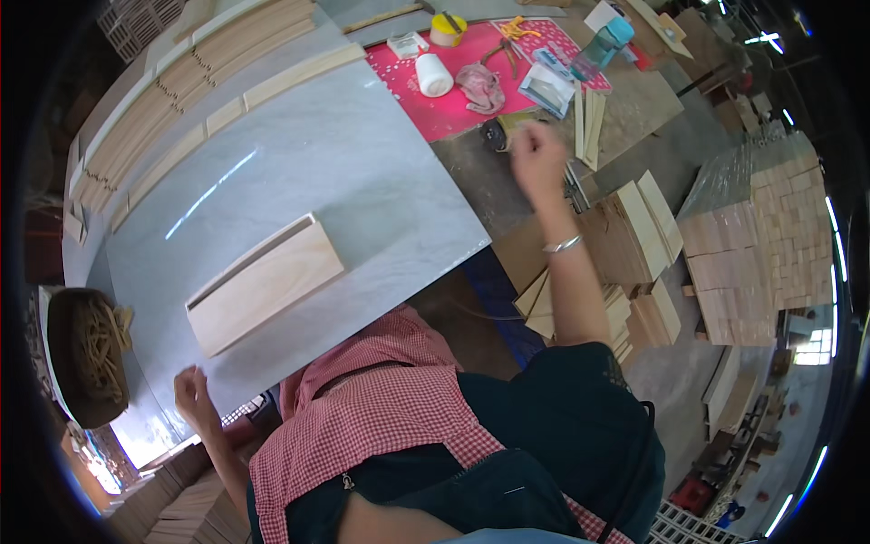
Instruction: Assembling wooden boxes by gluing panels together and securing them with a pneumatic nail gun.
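Observation:
On the grey tabletop (308,163) lies a long, shallow pale wooden box (267,295), set at a slant, with a narrow dark opening along its far side. My left hand (193,397) is just off the box's near left corner, by the table's edge, apart from the box. Its fingers are curled in, and nothing shows between them. My right hand (538,163) is raised over the side bench at the right, beside a black and olive object (495,134) I cannot make out fully. Motion smears its bent fingers, so whether they hold anything is unclear.
Rows of wooden strips (168,113) line the table's far left. A bin of wood scraps (91,358) stands left. On a pink sheet (399,91) are a white bottle (433,74), a crumpled cloth (480,88), pliers (501,56) and a teal-lidded bottle (602,50). Stacked boards (634,231) stand right.

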Action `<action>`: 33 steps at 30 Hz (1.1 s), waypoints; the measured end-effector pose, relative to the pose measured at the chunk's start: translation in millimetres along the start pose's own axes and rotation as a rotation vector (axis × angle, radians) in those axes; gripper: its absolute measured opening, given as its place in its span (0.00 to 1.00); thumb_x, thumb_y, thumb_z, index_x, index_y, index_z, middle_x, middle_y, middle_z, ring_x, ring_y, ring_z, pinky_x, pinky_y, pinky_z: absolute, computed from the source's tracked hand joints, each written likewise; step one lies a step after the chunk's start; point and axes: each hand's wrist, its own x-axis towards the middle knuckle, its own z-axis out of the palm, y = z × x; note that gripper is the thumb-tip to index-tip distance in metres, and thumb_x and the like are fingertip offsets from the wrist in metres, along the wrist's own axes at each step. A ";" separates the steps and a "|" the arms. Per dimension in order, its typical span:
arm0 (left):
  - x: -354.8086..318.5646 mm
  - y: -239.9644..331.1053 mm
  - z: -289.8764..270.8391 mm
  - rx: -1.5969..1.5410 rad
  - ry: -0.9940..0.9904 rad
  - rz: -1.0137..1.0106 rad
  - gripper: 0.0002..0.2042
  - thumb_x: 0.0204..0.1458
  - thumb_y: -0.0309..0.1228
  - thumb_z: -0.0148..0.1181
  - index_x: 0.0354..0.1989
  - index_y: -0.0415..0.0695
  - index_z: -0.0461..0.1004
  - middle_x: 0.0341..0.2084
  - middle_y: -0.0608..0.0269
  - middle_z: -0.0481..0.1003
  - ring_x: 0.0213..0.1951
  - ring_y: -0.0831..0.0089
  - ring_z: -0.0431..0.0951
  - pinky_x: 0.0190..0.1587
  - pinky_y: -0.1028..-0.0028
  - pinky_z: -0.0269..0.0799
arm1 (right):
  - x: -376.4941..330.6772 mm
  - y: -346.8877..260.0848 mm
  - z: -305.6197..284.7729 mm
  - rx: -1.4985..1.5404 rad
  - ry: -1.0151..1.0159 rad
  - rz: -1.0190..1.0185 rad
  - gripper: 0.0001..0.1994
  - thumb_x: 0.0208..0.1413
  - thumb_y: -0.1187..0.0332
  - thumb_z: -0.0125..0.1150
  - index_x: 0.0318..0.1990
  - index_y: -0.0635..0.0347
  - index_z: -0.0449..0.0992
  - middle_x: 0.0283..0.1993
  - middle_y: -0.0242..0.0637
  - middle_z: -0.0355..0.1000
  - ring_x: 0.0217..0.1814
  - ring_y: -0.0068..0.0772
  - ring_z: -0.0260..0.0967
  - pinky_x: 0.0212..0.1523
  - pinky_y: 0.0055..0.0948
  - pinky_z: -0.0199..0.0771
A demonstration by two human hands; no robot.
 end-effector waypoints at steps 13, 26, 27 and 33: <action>-7.6 -40.7 -13.1 -0.252 0.123 -0.340 0.19 0.65 0.45 0.54 0.31 0.41 0.76 0.28 0.59 0.77 0.33 0.70 0.74 0.47 0.66 0.73 | 76.4 209.5 -34.6 -0.619 -0.113 0.506 0.17 0.57 0.59 0.61 0.41 0.68 0.79 0.38 0.52 0.78 0.40 0.58 0.78 0.43 0.48 0.78; 51.2 107.2 21.4 0.033 -0.011 0.207 0.16 0.63 0.31 0.54 0.56 0.39 0.74 0.47 0.54 0.77 0.45 0.66 0.77 0.50 0.70 0.73 | -7.5 -19.2 -5.0 0.121 0.033 -0.118 0.08 0.65 0.70 0.51 0.47 0.61 0.74 0.30 0.45 0.72 0.27 0.47 0.68 0.31 0.42 0.68; 45.7 132.0 33.2 -0.136 -0.161 0.177 0.16 0.63 0.31 0.54 0.57 0.39 0.74 0.47 0.53 0.77 0.45 0.67 0.77 0.49 0.71 0.73 | -24.4 -49.8 12.0 0.227 -0.045 -0.211 0.09 0.64 0.72 0.53 0.49 0.61 0.74 0.31 0.46 0.71 0.28 0.49 0.68 0.31 0.43 0.68; 10.4 231.2 108.0 -0.759 -0.744 -0.065 0.25 0.66 0.40 0.54 0.66 0.37 0.64 0.55 0.53 0.73 0.56 0.66 0.75 0.60 0.65 0.70 | -128.6 -202.2 56.0 0.518 -0.241 -0.577 0.17 0.60 0.75 0.59 0.57 0.62 0.75 0.34 0.36 0.67 0.27 0.34 0.62 0.28 0.35 0.66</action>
